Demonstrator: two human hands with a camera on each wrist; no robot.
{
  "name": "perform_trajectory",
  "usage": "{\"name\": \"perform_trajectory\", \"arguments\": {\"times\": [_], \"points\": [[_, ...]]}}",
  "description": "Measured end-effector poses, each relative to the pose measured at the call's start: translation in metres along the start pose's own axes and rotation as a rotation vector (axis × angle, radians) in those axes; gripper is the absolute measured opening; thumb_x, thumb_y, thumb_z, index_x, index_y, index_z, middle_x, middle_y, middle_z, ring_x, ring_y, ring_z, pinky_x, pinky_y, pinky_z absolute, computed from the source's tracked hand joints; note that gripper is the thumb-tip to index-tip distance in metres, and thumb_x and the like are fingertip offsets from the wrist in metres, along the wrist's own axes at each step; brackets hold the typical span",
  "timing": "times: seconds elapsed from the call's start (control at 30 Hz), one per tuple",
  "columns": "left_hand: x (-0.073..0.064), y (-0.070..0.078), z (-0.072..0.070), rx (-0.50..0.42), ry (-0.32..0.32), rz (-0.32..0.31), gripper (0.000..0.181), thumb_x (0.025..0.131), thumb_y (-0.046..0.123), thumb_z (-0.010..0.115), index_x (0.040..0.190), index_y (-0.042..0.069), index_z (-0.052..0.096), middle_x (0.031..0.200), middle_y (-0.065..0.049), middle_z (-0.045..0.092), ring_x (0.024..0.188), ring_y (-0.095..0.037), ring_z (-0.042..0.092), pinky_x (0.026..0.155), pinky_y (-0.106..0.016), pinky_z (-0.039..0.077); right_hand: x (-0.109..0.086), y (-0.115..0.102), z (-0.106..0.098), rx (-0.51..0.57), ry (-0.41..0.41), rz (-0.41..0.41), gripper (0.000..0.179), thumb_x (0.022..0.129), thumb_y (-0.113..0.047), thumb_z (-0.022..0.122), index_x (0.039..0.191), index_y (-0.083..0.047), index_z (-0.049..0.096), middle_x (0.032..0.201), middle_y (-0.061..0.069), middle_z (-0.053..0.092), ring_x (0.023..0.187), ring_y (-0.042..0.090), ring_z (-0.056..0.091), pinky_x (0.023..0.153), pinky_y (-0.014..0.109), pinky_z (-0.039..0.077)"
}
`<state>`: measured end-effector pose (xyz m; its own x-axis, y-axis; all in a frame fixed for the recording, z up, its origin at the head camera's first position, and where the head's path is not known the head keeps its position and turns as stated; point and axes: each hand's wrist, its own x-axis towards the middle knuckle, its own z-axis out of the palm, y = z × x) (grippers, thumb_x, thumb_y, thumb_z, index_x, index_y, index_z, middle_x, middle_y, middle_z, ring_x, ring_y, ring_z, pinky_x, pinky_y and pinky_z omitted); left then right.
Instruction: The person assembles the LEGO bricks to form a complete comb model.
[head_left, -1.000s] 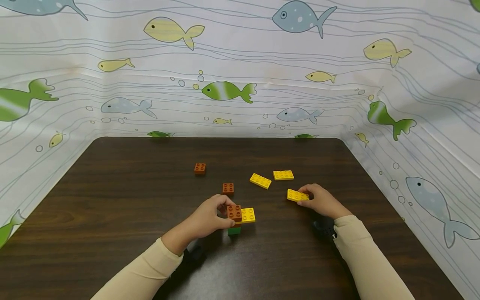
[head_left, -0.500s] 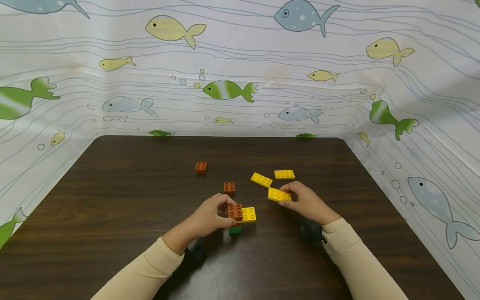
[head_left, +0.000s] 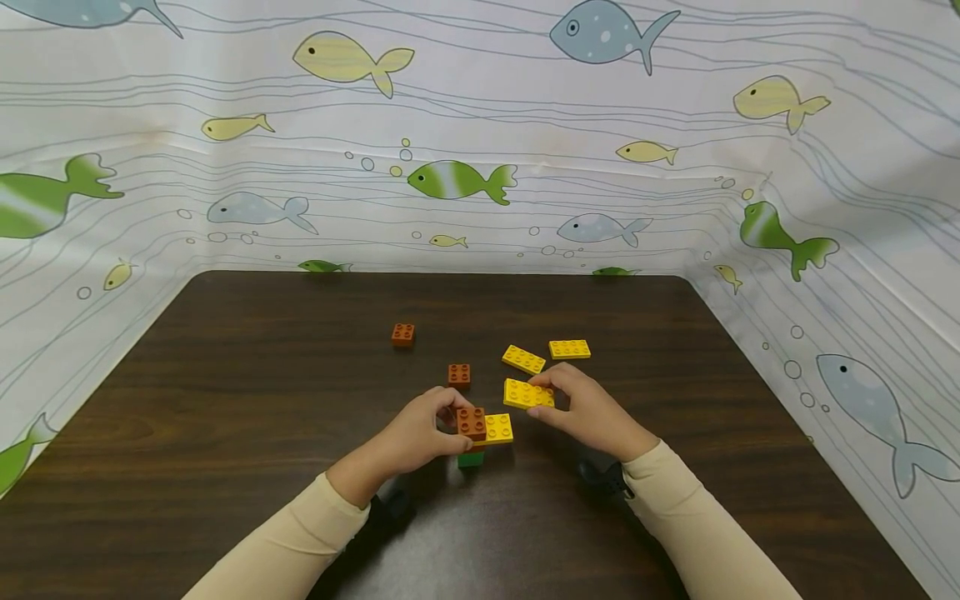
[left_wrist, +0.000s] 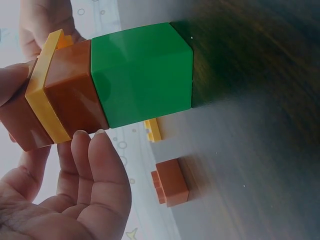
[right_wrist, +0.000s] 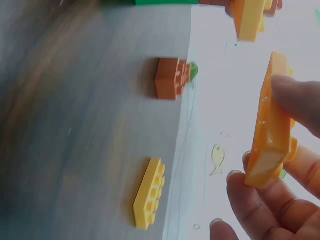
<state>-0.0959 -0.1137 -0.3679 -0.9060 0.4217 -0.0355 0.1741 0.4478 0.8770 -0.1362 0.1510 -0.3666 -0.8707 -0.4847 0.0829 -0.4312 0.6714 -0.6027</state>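
Observation:
My left hand (head_left: 408, 433) grips a block stack with thumb and fingers. In the left wrist view its green block (left_wrist: 142, 75) is at the base, below a brown brick (left_wrist: 75, 85), a thin yellow brick (left_wrist: 46, 95) and another brown brick (left_wrist: 22, 122) on top. The stack's yellow layer juts out to the right in the head view. Just right of the stack, my right hand (head_left: 592, 408) pinches a separate thin yellow brick (head_left: 528, 393) by its right end, studs up. A gap parts this brick from the stack. Whether the green block touches the table is hard to tell.
Two loose brown bricks, a nearer one (head_left: 459, 375) and a farther one (head_left: 403, 335), lie behind the stack. Beyond my right hand lie two thin yellow bricks, one angled (head_left: 523, 358) and one straight (head_left: 570, 349). A fish-patterned sheet (head_left: 465, 225) borders the dark table (head_left: 225, 400).
My right hand has moved left with its yellow brick, from right of the loose yellow bricks to close beside the stack. My left hand has kept its grip and place.

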Motion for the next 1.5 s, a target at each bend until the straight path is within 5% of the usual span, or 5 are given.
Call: {"name": "perform_trajectory", "arguments": {"times": [0.77, 1.5], "points": [[0.002, 0.000, -0.002, 0.038, 0.004, 0.015, 0.030, 0.080, 0.009, 0.075, 0.105, 0.001, 0.060, 0.100, -0.007, 0.053, 0.088, -0.020, 0.051, 0.075, -0.033, 0.047, -0.001, -0.040, 0.007, 0.040, 0.026, -0.251, 0.036, 0.086, -0.019, 0.074, 0.119, -0.009, 0.063, 0.114, 0.000, 0.060, 0.103, 0.017, 0.052, 0.090, 0.041, 0.049], [0.001, 0.001, -0.001, 0.039, 0.001, 0.006, 0.026, 0.080, 0.010, 0.075, 0.098, 0.004, 0.058, 0.098, -0.007, 0.053, 0.088, -0.020, 0.051, 0.074, -0.033, 0.046, 0.003, -0.051, 0.012, -0.049, -0.042, -0.300, 0.034, 0.086, -0.021, 0.074, 0.116, -0.008, 0.064, 0.108, 0.000, 0.058, 0.092, 0.013, 0.052, 0.084, 0.034, 0.051]]}}
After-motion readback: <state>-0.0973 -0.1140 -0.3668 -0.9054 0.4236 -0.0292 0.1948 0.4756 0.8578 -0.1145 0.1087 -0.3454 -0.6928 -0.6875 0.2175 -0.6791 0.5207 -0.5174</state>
